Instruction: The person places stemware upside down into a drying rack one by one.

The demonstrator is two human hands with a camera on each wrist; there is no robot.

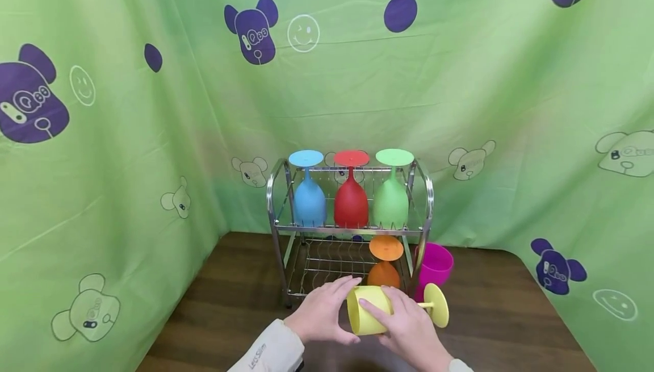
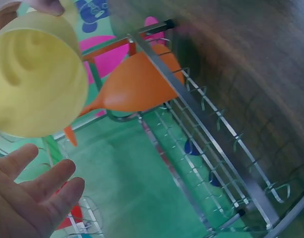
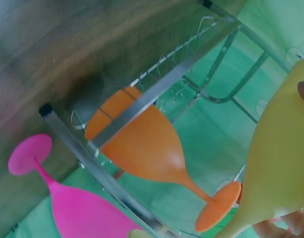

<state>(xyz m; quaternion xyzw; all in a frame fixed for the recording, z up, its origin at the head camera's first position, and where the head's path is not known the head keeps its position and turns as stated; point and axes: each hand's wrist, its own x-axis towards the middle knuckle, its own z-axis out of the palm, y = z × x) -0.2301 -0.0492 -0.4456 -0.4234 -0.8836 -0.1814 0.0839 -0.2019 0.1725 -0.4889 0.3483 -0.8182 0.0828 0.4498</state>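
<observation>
A yellow plastic goblet point(image 1: 369, 322) lies sideways in the air before the rack, its mouth to the left and its foot to the right. My right hand point(image 1: 413, 331) grips it round the bowl. By the goblet's mouth is my left hand point(image 1: 321, 314), thumb and fingers spread; in the left wrist view those fingers point(image 2: 55, 198) stand apart from the rim. Upside down on the rack's lower tier rests an orange goblet point(image 3: 147, 141). Blue point(image 1: 309, 201), red point(image 1: 351, 204) and light green point(image 1: 390, 204) goblets stand inverted on the upper tier.
The two-tier metal rack point(image 1: 428, 196) stands on a dark wooden table point(image 1: 490, 315). At its right side a magenta goblet point(image 1: 434, 267) stands upright on the table. Green printed cloth point(image 1: 332, 99) hangs behind and on both sides.
</observation>
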